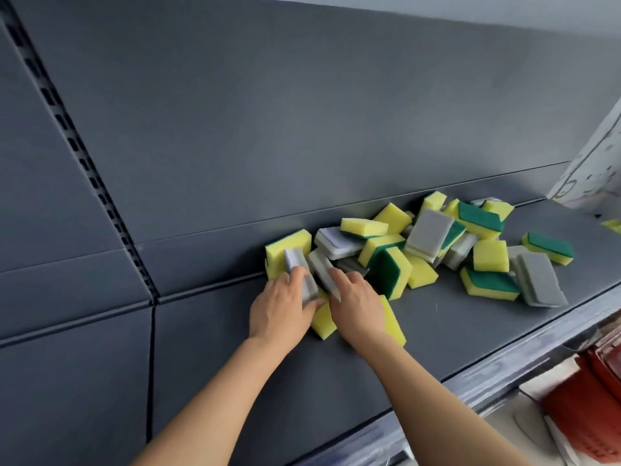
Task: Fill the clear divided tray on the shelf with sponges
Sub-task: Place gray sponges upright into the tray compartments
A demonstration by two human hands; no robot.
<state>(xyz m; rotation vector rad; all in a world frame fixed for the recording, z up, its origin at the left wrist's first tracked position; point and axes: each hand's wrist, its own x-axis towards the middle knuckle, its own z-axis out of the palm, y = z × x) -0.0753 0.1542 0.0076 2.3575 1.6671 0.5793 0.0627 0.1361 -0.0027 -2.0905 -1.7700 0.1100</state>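
Both bare forearms reach in from the bottom of the frame to the left end of a sponge pile [433,237] lying loose on a dark grey shelf [235,364].

Left hand [282,307]: fingers and thumb are curled round a grey sponge [299,269], gripping it by its long sides. The sponge is tilted, with its far end up.

Right hand [358,306]: fingers lie over the near end of a second grey sponge [321,264], just beside the first. It looks like a pinch, but the thumb side is partly hidden, so this is not certain.

Under both hands a yellow sponge [324,324] lies flat on the shelf. It shows between the wrists, and more yellow shows to the right of the right wrist.

Behind the left-hand fingers an upright yellow sponge [289,245] leans on the grey back panel [268,129]. Just right of the right hand a green-faced sponge [389,270] stands on edge.

The rest of the pile spreads right along the shelf. It is mixed yellow-and-green and grey-and-white pieces, some stacked and some flat, near the back panel.

A slotted upright [84,163] runs diagonally on the left. At the far right a white printed card [591,173] stands on the shelf. A red basket [584,418] sits below the shelf front edge at lower right.
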